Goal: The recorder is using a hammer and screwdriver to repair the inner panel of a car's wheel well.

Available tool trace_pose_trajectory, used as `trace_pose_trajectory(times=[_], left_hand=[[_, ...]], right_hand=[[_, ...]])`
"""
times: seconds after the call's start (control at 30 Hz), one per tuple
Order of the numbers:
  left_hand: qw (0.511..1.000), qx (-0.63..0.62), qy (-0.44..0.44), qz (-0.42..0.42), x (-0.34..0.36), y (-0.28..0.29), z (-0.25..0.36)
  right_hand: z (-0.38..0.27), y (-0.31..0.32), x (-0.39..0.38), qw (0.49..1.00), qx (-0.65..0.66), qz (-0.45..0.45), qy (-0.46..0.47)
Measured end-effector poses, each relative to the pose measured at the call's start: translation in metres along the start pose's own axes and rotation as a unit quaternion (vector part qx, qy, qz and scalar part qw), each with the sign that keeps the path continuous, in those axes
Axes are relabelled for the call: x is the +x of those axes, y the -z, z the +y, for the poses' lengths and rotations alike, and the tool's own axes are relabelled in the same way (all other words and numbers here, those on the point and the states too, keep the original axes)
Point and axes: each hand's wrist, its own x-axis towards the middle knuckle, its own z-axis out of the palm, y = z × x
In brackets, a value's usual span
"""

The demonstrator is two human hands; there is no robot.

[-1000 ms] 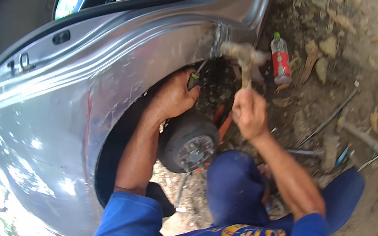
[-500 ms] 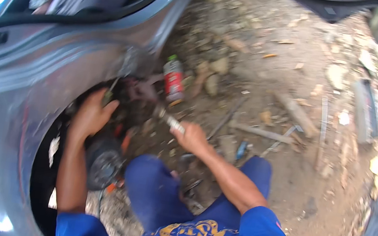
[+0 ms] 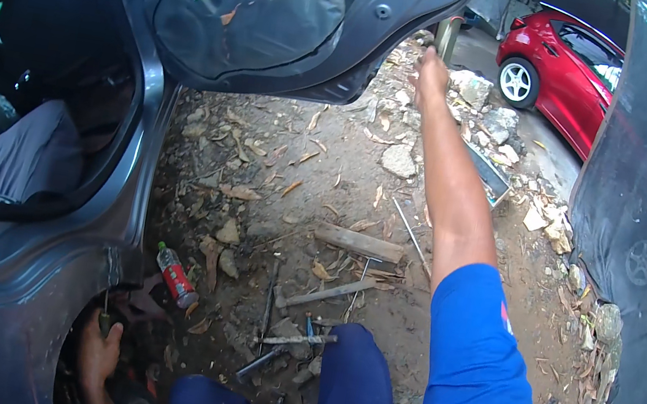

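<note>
At the lower left, my left hand point(image 3: 98, 353) is closed round the dark handle of a screwdriver point(image 3: 104, 321). Its thin shaft points up against the scraped grey body panel point(image 3: 37, 274), at the edge of the wheel opening. My right arm reaches far forward, and my right hand point(image 3: 431, 79) is raised near the open car door point(image 3: 276, 74), fingers stretched out and nothing visible in them. A light-handled tool point(image 3: 300, 339) lies on the dirt by my knee, with a metal bar point(image 3: 259, 364) just below it.
A red-labelled bottle point(image 3: 177, 276) lies beside the car. Wood pieces point(image 3: 359, 243) and a thin rod point(image 3: 412, 236) are scattered ahead. Rocks point(image 3: 472, 90) edge the far side, before a red car point(image 3: 558, 79). Inside the grey car, a person's clothed leg point(image 3: 32, 153) shows.
My view has swung up and right. My right hand has let go of the light-handled tool and stretched far forward. My left hand still grips the screwdriver at the panel.
</note>
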Motion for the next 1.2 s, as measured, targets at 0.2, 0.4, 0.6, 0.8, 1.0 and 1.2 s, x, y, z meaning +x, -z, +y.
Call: trace_pose_trajectory(times=[0.2, 0.4, 0.6, 0.8, 1.0, 1.2], left_hand=[[0.998, 0.06, -0.021, -0.003, -0.001, 0.005, -0.001], [0.996, 0.081, -0.02, 0.023, -0.01, 0.006, -0.002], [0.998, 0.056, 0.012, 0.021, -0.012, 0.007, 0.016], [0.999, 0.045, 0.011, 0.023, -0.011, 0.008, 0.019], [0.999, 0.035, 0.022, 0.005, -0.01, 0.01, 0.021], [0.999, 0.039, 0.008, -0.011, 0.007, -0.008, -0.006]], right_hand=[[-0.088, 0.002, 0.051, 0.995, 0.043, 0.057, 0.065], [-0.129, -0.005, 0.057, 0.992, 0.04, 0.109, 0.051], [-0.116, 0.011, 0.145, 0.993, 0.045, 0.093, 0.062], [-0.116, 0.03, 0.204, 0.992, 0.004, 0.105, 0.064], [-0.123, 0.021, 0.147, 0.998, 0.03, 0.053, 0.026], [-0.123, 0.042, 0.117, 0.997, 0.015, 0.012, 0.079]])
